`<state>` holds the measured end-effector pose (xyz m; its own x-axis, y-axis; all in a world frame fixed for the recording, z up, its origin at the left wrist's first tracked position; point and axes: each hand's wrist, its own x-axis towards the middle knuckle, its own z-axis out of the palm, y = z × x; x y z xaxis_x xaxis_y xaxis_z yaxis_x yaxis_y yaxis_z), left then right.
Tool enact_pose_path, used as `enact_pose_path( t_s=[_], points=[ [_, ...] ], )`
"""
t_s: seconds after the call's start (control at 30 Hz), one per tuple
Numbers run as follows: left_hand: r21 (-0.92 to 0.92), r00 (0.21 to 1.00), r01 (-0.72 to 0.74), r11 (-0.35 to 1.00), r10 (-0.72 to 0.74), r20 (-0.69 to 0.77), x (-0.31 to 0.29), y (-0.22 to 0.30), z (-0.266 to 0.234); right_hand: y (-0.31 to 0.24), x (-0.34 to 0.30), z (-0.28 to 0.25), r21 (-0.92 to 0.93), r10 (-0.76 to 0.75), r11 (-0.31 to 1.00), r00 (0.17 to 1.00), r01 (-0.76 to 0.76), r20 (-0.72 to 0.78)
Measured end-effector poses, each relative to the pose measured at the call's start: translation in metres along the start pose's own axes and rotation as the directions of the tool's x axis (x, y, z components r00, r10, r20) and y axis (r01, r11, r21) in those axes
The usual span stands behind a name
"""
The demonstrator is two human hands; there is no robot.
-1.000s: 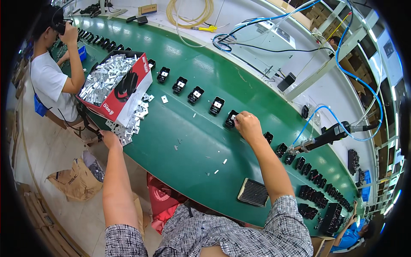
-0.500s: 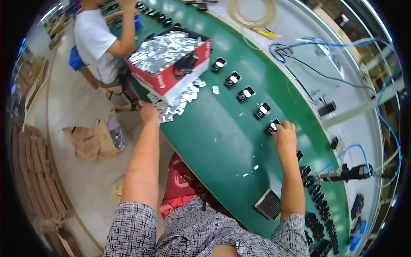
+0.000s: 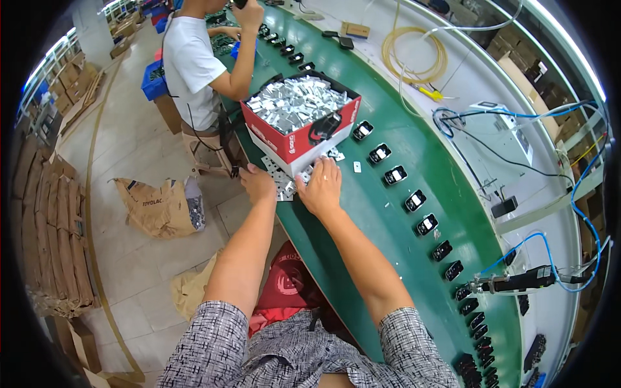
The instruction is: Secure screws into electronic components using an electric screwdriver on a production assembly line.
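Several small silvery metal plates (image 3: 283, 190) lie in a loose heap at the table's left edge, against the foot of a red and white box (image 3: 284, 143). My right hand (image 3: 322, 185) reaches down onto the heap beside the box, its thumb apart from the fingers and plates showing between them. At the table edge, on the heap's left side, is my left hand (image 3: 260, 183) with its fingers curled; whatever they may hold is hidden. More of the same plates (image 3: 301, 102) fill the box to above its rim. A single plate (image 3: 357, 167) lies to its right.
Small black housings (image 3: 415, 200) stand in a row along the green table (image 3: 349, 239), some with a pale plate inside. A tool with a blue hose (image 3: 517, 279) sits at the right. Beyond the box, a person in a white shirt (image 3: 192, 64) sits by the table.
My right hand has left the housing on the right and moved left to the heap by the box. The view has shifted; my left hand remains at the table edge.
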<state>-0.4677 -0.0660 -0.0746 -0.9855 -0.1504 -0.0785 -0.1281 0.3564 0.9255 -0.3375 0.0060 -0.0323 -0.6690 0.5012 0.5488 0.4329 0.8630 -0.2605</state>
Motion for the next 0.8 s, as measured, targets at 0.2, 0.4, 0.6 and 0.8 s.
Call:
enact_pose_path(
  t_s=[0.2,0.4,0.6,0.8],
  points=[
    [0.385,0.713,-0.697,0.605,0.640,0.285,-0.013,-0.018,0.005,-0.011,-0.003,0.028,-0.046,0.014,0.999,0.995,-0.019,-0.102],
    [0.269,0.706,-0.708,0.653,0.662,0.251,-0.063,-0.008,0.000,0.020,-0.020,0.018,-0.037,-0.060,0.998,0.998,0.059,-0.025],
    [0.262,0.678,-0.734,0.626,0.696,0.235,-0.091,-0.002,-0.021,0.022,-0.026,-0.027,-0.067,-0.101,0.990,0.962,0.121,0.254],
    [0.253,0.647,-0.760,0.599,0.735,0.204,-0.100,-0.001,-0.025,-0.014,0.064,-0.090,0.393,-0.086,0.915,0.996,0.086,-0.016]
  ],
)
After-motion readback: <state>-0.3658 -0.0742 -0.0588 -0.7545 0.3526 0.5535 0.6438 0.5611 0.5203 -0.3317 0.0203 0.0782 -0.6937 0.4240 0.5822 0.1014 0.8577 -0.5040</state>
